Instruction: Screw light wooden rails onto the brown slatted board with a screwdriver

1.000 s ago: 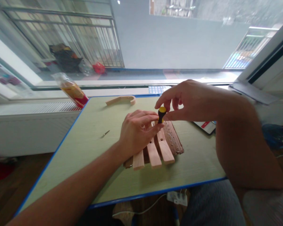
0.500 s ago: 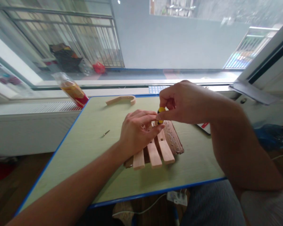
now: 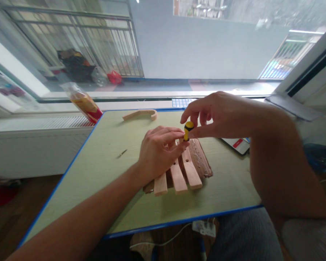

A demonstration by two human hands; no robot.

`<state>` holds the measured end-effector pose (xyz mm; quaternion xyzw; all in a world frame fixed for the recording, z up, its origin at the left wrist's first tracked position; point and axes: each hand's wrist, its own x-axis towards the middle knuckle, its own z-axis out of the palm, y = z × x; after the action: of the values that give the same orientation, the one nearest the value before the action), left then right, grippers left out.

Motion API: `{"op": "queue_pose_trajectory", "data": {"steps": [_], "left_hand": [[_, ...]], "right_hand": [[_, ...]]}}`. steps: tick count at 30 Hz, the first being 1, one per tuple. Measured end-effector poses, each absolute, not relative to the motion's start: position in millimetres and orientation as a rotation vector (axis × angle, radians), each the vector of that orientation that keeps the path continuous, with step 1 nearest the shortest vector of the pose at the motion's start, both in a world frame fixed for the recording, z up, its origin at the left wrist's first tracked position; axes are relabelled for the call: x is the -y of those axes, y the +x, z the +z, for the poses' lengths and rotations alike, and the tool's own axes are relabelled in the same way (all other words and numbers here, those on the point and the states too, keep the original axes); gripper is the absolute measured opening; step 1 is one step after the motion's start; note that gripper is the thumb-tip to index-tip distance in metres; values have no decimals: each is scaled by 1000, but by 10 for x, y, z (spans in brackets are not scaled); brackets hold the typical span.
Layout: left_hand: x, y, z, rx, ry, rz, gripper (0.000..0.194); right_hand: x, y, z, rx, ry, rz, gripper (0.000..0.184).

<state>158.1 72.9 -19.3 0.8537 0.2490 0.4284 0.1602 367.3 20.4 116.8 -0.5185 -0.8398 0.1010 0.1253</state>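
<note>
A short screwdriver (image 3: 189,126) with a yellow and black handle stands upright over the wooden pieces. My left hand (image 3: 160,150) reaches across these pieces, its fingertips and thumb closed around the screwdriver's lower end; the tip is hidden. My right hand (image 3: 220,114) is at the handle with fingers spread, the thumb at its side. Under my left hand, several pale curved wooden strips (image 3: 192,174) with drilled holes lie side by side on a brown board with a rough edge (image 3: 202,159).
A loose hook-shaped wooden strip (image 3: 139,114) lies at the table's back edge. A small metal bit or screw (image 3: 122,153) lies left of my hand. A flat device (image 3: 239,145) is at the right, a food bag (image 3: 84,103) beyond the left edge. The table (image 3: 97,188) has blue edging.
My right hand has loosened its pinch on the screwdriver and spread its fingers, shifting slightly right. More of the yellow handle shows. My left hand stays in place.
</note>
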Motion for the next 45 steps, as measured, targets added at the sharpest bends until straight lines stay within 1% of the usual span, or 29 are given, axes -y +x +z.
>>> {"op": "queue_pose_trajectory", "data": {"steps": [2,5,10,15,19,22,27,32,39,45], "left_hand": [[-728,1581,-195,-709,2444,1227,16],[-732,1582,-198,-718,2454,1228,15],[-735,1581,-197,-711,2455,1230,17],[-724,1581,-173,-720,2461,1208,13],[-723,1579,-161,-726,2477,1187,12],[-726,1575,-165,-724,2480,1193,13],[-734,1581,-188,-725,2473,1207,11],[-738,1589,-213,-712,2468,1239,15],[-730,1587,-199,-714,2478,1228,17],[-732,1592,-182,-735,2470,1221,17]], "right_hand": [[-202,3685,1169,2479,-1452,311,20],[-189,3667,1170,2485,-1482,238,17],[-173,3624,1167,2488,-1578,162,18],[-197,3553,1139,2408,-1647,114,29],[-203,3487,1115,2366,-1697,33,30],[-197,3473,1114,2341,-1716,36,31],[-191,3538,1149,2379,-1645,139,27],[-184,3637,1163,2457,-1470,238,20],[-131,3583,1176,2475,-1541,76,15],[-170,3522,1133,2389,-1640,10,20]]}}
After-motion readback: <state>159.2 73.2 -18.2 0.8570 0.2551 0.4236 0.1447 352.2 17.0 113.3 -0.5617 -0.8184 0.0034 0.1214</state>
